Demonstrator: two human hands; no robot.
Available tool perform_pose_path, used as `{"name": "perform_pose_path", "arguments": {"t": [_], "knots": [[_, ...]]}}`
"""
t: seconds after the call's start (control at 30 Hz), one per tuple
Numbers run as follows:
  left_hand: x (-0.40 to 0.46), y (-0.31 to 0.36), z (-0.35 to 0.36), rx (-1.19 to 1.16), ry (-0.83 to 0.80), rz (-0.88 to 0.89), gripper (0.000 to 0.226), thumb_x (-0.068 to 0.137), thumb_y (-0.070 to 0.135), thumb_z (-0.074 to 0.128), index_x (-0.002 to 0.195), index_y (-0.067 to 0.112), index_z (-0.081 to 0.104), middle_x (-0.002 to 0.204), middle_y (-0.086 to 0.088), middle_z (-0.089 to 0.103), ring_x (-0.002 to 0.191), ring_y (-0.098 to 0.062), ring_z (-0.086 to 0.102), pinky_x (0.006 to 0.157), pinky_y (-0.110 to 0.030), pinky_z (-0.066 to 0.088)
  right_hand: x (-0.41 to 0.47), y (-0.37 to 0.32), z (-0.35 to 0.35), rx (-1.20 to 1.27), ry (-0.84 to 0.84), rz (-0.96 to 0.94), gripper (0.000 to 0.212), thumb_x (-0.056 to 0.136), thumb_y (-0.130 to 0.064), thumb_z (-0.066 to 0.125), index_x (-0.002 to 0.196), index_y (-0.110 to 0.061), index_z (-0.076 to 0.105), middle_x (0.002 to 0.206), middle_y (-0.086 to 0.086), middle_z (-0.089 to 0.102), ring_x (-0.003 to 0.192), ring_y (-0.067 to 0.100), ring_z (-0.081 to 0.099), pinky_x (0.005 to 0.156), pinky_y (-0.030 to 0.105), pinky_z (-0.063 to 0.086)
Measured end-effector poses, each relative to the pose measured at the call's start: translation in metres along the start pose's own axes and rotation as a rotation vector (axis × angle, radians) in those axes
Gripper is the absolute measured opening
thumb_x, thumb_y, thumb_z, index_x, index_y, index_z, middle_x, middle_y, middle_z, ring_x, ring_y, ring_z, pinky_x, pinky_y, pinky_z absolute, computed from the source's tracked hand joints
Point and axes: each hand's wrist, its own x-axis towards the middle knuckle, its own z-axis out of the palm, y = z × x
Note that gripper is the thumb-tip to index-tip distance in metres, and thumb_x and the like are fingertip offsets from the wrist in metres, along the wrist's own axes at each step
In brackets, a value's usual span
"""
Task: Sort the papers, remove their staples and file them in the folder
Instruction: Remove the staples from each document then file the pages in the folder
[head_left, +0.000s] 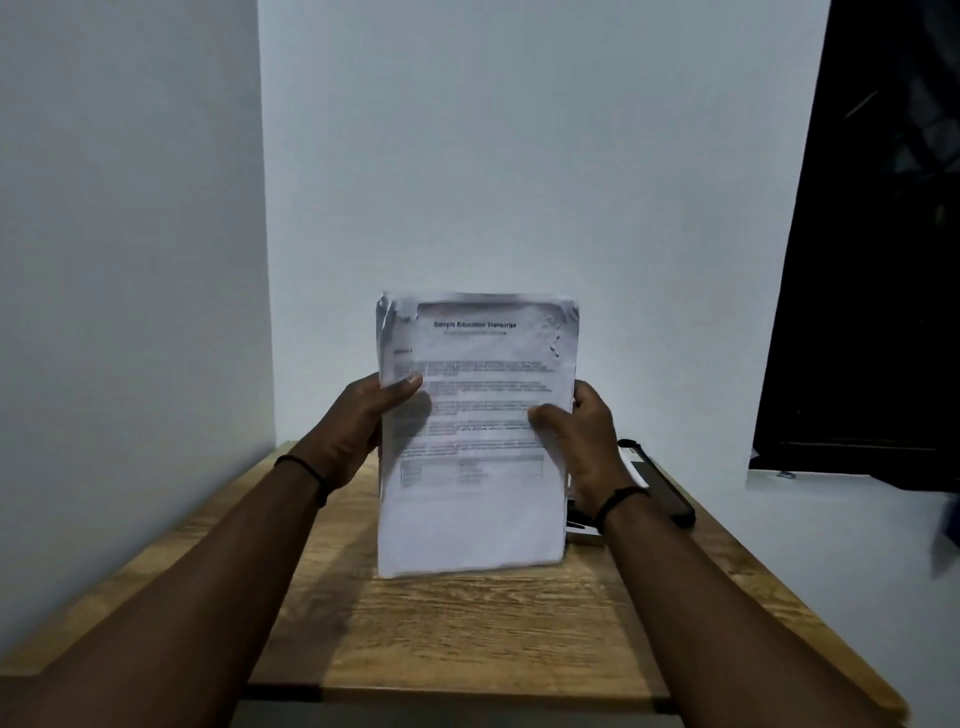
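A stack of white printed papers (475, 441) stands upright on its lower edge above the wooden table (467, 623), its top sheet headed with a transcript title. My left hand (358, 431) grips the stack's left edge, thumb across the front. My right hand (582, 436) grips the right edge, thumb on the page. The upper corners look crumpled. I cannot make out any staples. A dark flat folder (660, 480) lies on the table behind my right wrist, partly hidden by it.
The small table sits in a corner between white walls (156, 260). A small dark and white object (584, 527) lies beside the stack, under my right wrist. A dark door or cabinet (872, 260) stands at the right.
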Motion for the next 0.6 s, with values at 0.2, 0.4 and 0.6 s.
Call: {"name": "perform_pose_path", "arguments": {"t": [0.2, 0.4, 0.6], "knots": [[-0.002, -0.018, 0.010, -0.048, 0.082, -0.047, 0.032, 0.091, 0.028, 0.062, 0.114, 0.007, 0.070, 0.115, -0.015, 0.072, 0.101, -0.030, 0.070, 0.093, -0.043, 0.054, -0.013, 0.031, -0.008, -0.067, -0.025, 0.064, 0.038, 0.079, -0.009, 0.065, 0.117, -0.015, 0.067, 0.109, 0.005, 0.075, 0.101, 0.027, 0.071, 0.087, 0.044, 0.059], [0.018, 0.001, 0.007, -0.113, 0.060, -0.031, 0.028, 0.095, 0.015, 0.059, 0.117, -0.001, 0.066, 0.113, -0.018, 0.072, 0.100, -0.034, 0.070, 0.087, -0.042, 0.058, 0.014, 0.012, -0.020, -0.189, 0.006, 0.071, 0.026, 0.058, -0.020, 0.059, 0.081, -0.011, 0.069, 0.080, 0.000, 0.071, 0.077, 0.024, 0.063, 0.071, 0.038, 0.051], [0.029, -0.029, 0.013, -0.179, 0.029, -0.225, 0.022, 0.099, 0.009, 0.054, 0.115, 0.002, 0.066, 0.111, -0.020, 0.072, 0.096, -0.032, 0.070, 0.075, -0.040, 0.060, 0.023, 0.000, -0.044, -0.645, 0.005, 0.114, 0.021, 0.068, -0.029, 0.057, 0.080, -0.012, 0.055, 0.077, 0.000, 0.062, 0.064, 0.016, 0.054, 0.055, 0.025, 0.040]]}}
